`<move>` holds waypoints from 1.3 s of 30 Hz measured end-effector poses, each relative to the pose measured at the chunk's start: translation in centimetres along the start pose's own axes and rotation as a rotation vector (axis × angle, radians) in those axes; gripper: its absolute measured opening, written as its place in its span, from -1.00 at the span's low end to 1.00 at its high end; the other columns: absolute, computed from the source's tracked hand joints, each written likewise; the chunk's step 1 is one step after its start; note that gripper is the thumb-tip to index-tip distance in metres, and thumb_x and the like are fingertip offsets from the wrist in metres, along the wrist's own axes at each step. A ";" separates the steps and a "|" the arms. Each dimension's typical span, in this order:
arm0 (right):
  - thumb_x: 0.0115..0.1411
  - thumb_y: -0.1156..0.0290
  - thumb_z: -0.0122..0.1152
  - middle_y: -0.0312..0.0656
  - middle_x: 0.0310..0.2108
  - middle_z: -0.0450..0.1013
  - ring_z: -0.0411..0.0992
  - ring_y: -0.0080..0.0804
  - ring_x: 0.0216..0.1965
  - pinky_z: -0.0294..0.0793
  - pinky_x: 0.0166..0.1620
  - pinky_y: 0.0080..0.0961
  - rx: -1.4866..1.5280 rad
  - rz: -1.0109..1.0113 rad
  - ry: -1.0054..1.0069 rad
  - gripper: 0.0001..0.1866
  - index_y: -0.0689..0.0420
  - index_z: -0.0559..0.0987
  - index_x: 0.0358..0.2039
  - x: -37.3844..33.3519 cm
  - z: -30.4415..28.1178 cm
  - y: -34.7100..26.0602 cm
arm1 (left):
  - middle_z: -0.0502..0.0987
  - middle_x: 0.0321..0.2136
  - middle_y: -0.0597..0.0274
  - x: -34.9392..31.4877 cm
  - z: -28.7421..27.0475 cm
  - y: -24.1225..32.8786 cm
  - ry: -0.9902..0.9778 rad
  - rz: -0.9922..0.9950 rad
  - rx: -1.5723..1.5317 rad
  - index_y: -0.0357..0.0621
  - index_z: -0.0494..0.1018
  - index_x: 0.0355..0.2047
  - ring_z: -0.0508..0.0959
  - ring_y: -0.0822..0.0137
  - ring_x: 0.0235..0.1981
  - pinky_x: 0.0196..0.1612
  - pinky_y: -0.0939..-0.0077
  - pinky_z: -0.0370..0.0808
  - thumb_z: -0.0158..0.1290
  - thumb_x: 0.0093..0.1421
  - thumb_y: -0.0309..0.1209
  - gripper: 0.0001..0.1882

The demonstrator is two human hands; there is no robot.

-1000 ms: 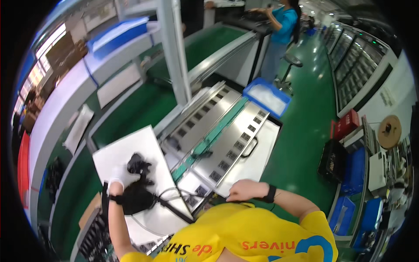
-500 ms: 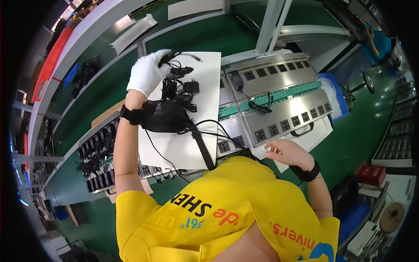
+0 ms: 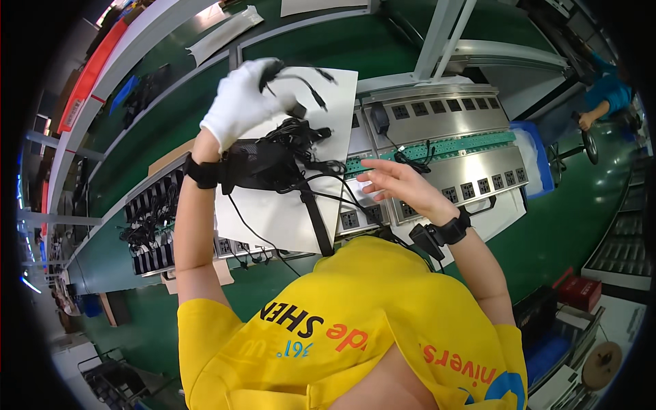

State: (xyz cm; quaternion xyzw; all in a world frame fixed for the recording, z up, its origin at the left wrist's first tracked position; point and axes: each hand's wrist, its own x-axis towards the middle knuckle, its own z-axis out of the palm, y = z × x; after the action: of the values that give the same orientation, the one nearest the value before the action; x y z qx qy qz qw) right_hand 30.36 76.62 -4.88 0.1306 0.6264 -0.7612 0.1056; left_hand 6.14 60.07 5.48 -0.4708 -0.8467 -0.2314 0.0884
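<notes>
My left hand (image 3: 246,99), in a white glove, is closed around a bundle of black cables (image 3: 311,92) whose plug ends dangle to the right. Below it, a pile of black corded power adapters (image 3: 294,140) lies on a white board (image 3: 287,219). My right hand (image 3: 406,188) is bare, fingers apart and holding nothing, above the near edge of a metal socket panel (image 3: 488,160). A black power adapter (image 3: 380,117) rests on that panel, its coiled cord (image 3: 415,162) just beyond my right fingers. A black device is strapped at each wrist.
Left of the board stands a rack of black adapters and tangled cords (image 3: 147,229). A blue bin (image 3: 543,160) sits past the panel's right end. Another person in a blue top (image 3: 608,89) is at the far right. A metal post (image 3: 437,41) rises behind the panel.
My left hand has lifted the cables away from the pile. My right hand has moved up and left from the panel's near edge toward the board, its fingers spreading.
</notes>
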 end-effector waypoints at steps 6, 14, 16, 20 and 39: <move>0.19 -0.19 -0.17 0.01 0.04 0.30 0.36 -0.30 -0.02 0.40 -0.06 -0.44 0.372 -0.001 -0.119 -0.18 0.27 0.09 0.19 0.4 -0.7 0.4 | 0.49 -0.36 0.24 -2.7 -3.0 6.3 0.017 0.218 -0.880 -0.24 0.44 -0.36 0.47 0.48 -0.33 -0.23 0.66 0.41 0.00 0.04 -0.66 -0.86; 0.19 -0.15 -0.11 -0.03 -0.13 0.41 0.43 -0.38 -0.22 0.44 -0.18 -0.45 0.795 0.029 -0.034 -0.30 0.22 0.20 0.08 -1.1 -0.1 0.3 | 0.44 -0.31 0.18 -9.9 5.8 13.8 -0.611 0.795 -0.678 -0.07 0.42 -0.30 0.45 0.11 -0.23 -0.17 0.27 0.36 0.05 -0.27 -0.48 -0.60; 0.24 0.08 -0.03 -0.15 -0.25 0.44 0.43 -0.48 -0.33 0.45 -0.31 -0.57 0.893 -0.011 0.038 -0.58 0.22 0.41 -0.15 -0.9 -2.4 2.4 | 0.44 -0.31 0.16 -11.1 7.6 14.4 -0.691 0.740 -0.786 -0.09 0.40 -0.28 0.45 0.10 -0.23 -0.16 0.26 0.36 0.03 -0.18 -0.47 -0.65; 0.21 0.26 0.07 -0.29 -0.38 0.42 0.41 -0.56 -0.39 0.40 -0.40 -0.68 1.029 -0.123 0.366 -0.74 0.20 0.45 -0.23 -1.4 -7.0 3.8 | 0.40 -0.13 0.00 -12.5 10.0 14.2 -0.510 0.485 -0.991 -0.15 0.37 -0.20 0.47 0.07 -0.15 -0.10 0.27 0.39 0.01 0.10 -0.33 -0.73; 0.23 0.20 0.02 -0.08 -0.20 0.34 0.37 -0.32 -0.11 0.47 -0.24 -0.55 0.912 -0.199 0.120 -0.66 0.18 0.38 -0.10 4.0 -15.9 1.8 | 0.54 -0.38 0.20 -14.3 13.2 13.8 -0.329 0.129 -1.133 -0.17 0.47 -0.22 0.52 0.34 -0.36 -0.26 0.54 0.44 -0.03 0.19 -0.43 -0.82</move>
State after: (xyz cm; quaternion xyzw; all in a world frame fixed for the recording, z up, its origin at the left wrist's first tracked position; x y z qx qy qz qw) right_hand 28.17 91.91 -10.73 0.1468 0.2423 -0.9563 -0.0725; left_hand 26.34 61.70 -7.07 -0.5250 -0.5636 -0.5653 -0.2953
